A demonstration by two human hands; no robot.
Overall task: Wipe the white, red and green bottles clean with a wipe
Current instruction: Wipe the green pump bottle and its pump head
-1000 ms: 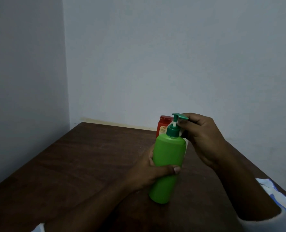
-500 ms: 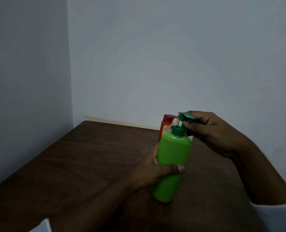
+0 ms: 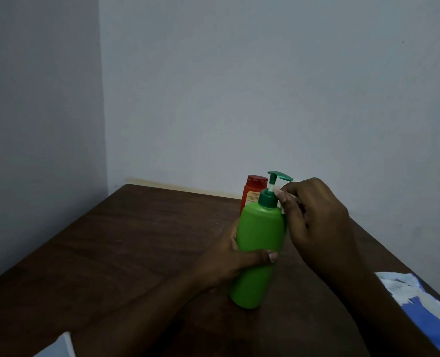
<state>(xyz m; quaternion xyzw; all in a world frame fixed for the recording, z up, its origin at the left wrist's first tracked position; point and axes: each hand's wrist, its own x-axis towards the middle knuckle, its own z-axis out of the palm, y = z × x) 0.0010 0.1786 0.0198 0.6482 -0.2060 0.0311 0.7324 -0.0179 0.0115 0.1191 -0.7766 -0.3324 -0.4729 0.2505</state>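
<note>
1. Pinching a white wipe (image 3: 282, 209) against the dark green collar (image 3: 266, 199) of a pump, the fingers (image 3: 282, 198) of the right hand (image 3: 316, 222) are curled close together. Only small scraps of the wipe show: one under the thumb tip and one above the knuckles.
2. The left hand (image 3: 226, 264) grips the green bottle (image 3: 258, 235) round its middle. The thumb lies across the front and the other fingers are hidden behind the body.
3. The green bottle is near the middle of the surface (image 3: 136, 253), with its base down and its top leaning a little to the right. Its pump head (image 3: 278, 175) is raised, and the spout points right, over the right hand.
4. A red bottle (image 3: 252, 191) stands just behind the green one, toward the wall. The green bottle and its collar cover the red bottle's lower and right parts. Its red cap sits on top, and the print on its pale label is too small to read.
5. The right hand and forearm block the view of the surface behind and to the right of the green bottle.
6. Both bottles are opaque, so what is in them cannot be told.
7. The surface is dark brown wood, set into a corner between two pale walls (image 3: 239, 99).
8. At the right edge of the surface lies a crumpled blue-and-white thing (image 3: 419, 300), partly cut off by the frame. Whether it is cloth or a packet cannot be told. The right forearm passes just left of it.
9. A pale sleeve (image 3: 56, 346) shows at the bottom left corner.
</note>
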